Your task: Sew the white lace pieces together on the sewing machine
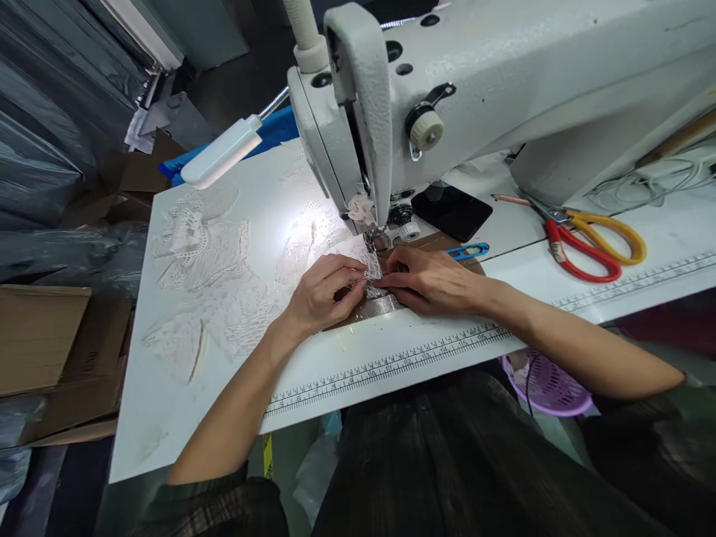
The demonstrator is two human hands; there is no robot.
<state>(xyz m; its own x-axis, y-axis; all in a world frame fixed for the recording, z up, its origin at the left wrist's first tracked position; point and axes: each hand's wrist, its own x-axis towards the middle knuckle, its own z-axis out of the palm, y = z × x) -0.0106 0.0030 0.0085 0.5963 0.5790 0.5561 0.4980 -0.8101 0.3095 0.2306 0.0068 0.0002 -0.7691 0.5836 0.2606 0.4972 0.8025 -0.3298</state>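
Observation:
A white sewing machine (pixel 475 82) stands over the table, and white lace fabric (pixel 366 257) lies under its presser foot (pixel 376 242). My left hand (pixel 330 291) pinches the lace edge between thumb and fingers, just in front of the foot. From the right, my right hand (pixel 430 280) meets it, its fingertips closed on the same lace edge. The fingertips of both hands nearly touch. More lace (pixel 307 239) spreads behind and left of the needle area. The needle tip itself is too small to make out.
Lace pieces (pixel 206 246) lie on the white table (pixel 302 399) at left. A black phone (pixel 453 212), blue thread snips (pixel 468 251) and red-and-yellow scissors (pixel 587 242) lie right. A lamp (pixel 222 153) hangs left of the machine head. A purple basket (pixel 551 384) sits below the table edge.

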